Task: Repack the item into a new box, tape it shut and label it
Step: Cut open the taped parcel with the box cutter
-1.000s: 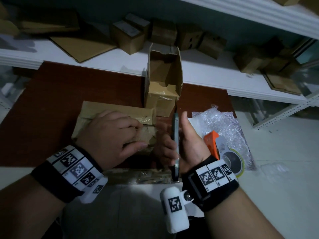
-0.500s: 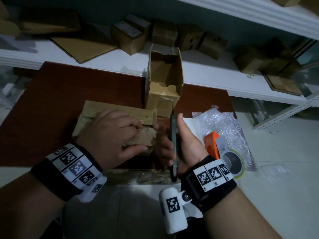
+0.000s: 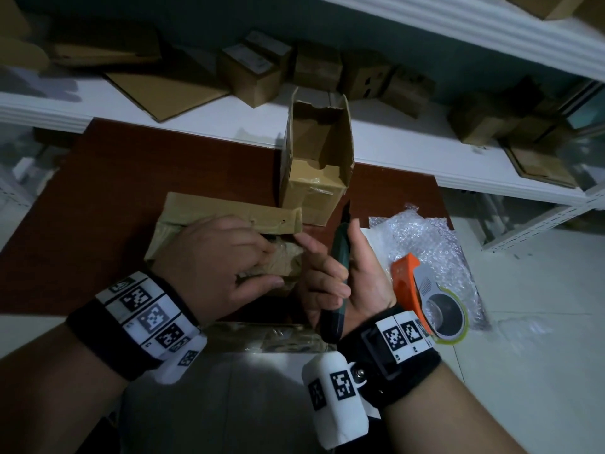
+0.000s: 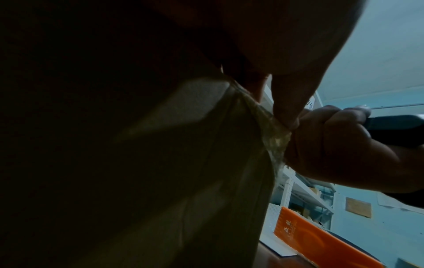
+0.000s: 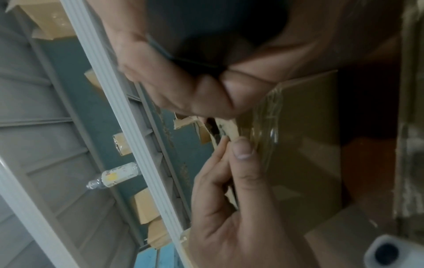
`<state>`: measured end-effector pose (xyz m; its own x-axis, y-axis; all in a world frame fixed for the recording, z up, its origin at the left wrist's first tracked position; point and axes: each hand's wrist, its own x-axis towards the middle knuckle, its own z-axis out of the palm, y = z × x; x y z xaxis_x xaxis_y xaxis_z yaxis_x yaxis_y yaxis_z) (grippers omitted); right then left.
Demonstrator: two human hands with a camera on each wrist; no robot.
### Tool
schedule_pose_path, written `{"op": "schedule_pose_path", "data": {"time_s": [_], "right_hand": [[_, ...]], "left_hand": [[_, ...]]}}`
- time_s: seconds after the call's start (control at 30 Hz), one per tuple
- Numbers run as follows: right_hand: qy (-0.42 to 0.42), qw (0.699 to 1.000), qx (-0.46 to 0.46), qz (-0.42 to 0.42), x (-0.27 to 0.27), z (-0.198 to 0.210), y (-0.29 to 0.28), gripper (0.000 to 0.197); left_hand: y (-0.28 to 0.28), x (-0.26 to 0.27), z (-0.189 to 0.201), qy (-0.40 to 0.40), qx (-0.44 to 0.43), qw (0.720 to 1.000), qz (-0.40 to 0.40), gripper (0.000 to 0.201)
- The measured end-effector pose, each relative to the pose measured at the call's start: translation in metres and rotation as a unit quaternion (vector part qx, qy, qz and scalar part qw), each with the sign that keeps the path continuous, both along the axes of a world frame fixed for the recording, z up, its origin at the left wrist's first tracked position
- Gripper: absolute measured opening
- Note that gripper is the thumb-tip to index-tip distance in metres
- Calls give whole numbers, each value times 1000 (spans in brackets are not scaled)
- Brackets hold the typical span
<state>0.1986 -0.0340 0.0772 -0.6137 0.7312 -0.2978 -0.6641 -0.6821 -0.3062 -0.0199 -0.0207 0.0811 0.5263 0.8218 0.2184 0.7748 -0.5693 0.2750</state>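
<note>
A flat, taped cardboard box [image 3: 229,213] lies on the red-brown table [image 3: 98,191]. My left hand [image 3: 275,267] rests on it and pinches a crumpled strip of clear tape [image 4: 277,137] at the box's right end. My right hand [image 3: 330,273] grips a dark green box cutter [image 3: 339,257] just right of that end, blade pointing away from me. Its index finger reaches toward the tape. Behind them stands a small open cardboard box [image 3: 314,165]. In the right wrist view, fingers of my left hand [image 5: 241,163] hold the tape against the box [image 5: 309,136].
An orange tape dispenser [image 3: 425,290] lies on bubble wrap [image 3: 425,237] at the table's right edge. A white shelf [image 3: 196,119] behind the table carries several small boxes and flat cardboard. White floor lies to the right and near me.
My right hand has turned and tilted the cutter, so its blade now leans away to the right. The left hand keeps its pinch on the tape.
</note>
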Motion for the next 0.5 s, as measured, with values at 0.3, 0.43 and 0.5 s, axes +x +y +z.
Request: {"op": "schedule_pose_path", "data": {"time_s": [0.3,0.43,0.5], "right_hand": [[-77,997,16,-5,-3,7,5,68],[-38,999,27,8,-3,5,5,72],[-19,999,30,8,-3,4,5,72]], "left_hand": [[-3,1,5,-20,-3,1000,-10,51],[-2,1,6,-25,-14,999,-14,50],[-1,2,7,-24,-14,1000,-10,49]]}}
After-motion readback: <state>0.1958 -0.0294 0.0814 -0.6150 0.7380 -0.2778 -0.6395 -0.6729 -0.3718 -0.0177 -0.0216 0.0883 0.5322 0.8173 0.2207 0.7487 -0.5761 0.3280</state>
